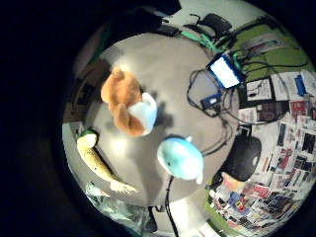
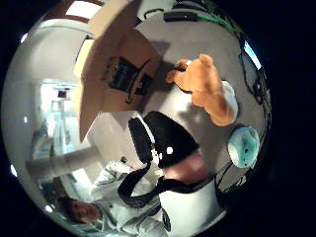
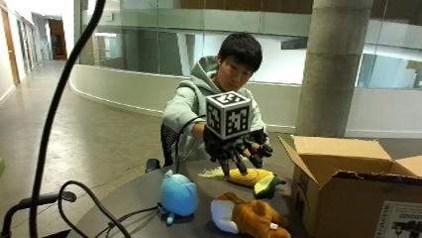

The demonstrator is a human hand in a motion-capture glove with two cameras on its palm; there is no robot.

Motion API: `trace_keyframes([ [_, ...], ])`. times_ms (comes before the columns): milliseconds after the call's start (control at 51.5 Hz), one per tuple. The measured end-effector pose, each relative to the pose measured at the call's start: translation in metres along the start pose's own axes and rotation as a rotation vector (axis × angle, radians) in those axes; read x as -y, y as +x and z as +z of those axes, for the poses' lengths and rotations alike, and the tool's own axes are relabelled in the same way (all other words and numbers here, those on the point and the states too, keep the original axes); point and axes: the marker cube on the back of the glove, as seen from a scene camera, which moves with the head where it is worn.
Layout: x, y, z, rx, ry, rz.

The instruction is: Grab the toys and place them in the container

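Right hand (image 3: 237, 148) at mid-frame of the outside view, fingers spread and pointing down, holding nothing, above the corn (image 3: 247, 177). Bear (image 3: 250, 216) at lower centre, blue plush (image 3: 179, 195) left of it, all three on the table (image 3: 131, 198). Probably the reach before a first pick: lower, close on one toy. Box (image 3: 349, 188) at right, flaps up, near the bear; open room between the toys.

I count three soft toys on the round grey table (image 3: 131, 198): one light-blue plush whale (image 3: 179, 195), one brown plush bear with a white shirt (image 3: 249, 216) beside it, and one yellow plush corn cob with a green end (image 3: 249, 177) behind the bear. One open brown cardboard box (image 3: 349, 191) stands beside the bear.
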Motion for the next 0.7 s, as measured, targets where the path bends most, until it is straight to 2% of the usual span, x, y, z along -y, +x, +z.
trace_keyframes([
  [369, 0.034, 0.007, 0.108, -0.003, -0.148, 0.04],
  [524, 0.034, 0.008, 0.12, -0.156, -0.045, 0.037],
  [699, 0.026, 0.005, 0.121, -0.071, -0.009, -0.01],
])
